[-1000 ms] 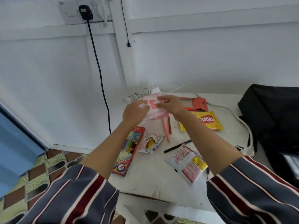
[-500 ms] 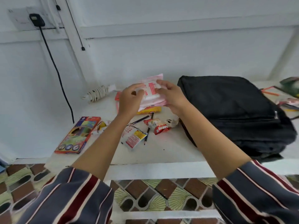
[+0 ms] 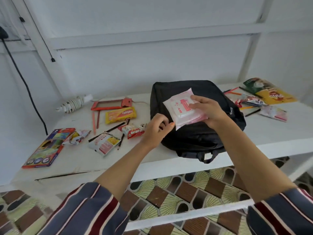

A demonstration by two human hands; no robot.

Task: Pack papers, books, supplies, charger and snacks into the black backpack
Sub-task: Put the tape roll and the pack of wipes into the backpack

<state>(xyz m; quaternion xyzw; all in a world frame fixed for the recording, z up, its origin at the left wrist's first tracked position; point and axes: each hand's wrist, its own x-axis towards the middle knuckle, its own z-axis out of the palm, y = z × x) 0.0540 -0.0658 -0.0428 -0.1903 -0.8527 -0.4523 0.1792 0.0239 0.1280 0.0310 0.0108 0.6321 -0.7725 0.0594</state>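
my r hand (image 3: pixel 209 110) grips the pink packet (image 3: pixel 183 107) over the black backpack (image 3: pixel 194 133), which lies shut on the shelf (image 3: pixel 271 133). l hand (image 3: pixel 156 129), fingers curled, holds nothing i can see, at the bag's left edge. i'd find the zip w/ l, open wide, then slide the packet in flat.

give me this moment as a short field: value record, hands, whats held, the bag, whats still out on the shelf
right hand: right hand grips a pink and white soft plastic packet over the bag
left hand: left hand at the bag's left edge, fingers curled, holding nothing visible
bag: black fabric backpack lies flat on the white shelf; looks closed
left of bag: yellow wafer snack packet, red and white snack packet, coloured pencil box, loose pencils, coiled white charger cable
right of bag: more snack packets and pencils
packed so far: cannot tell
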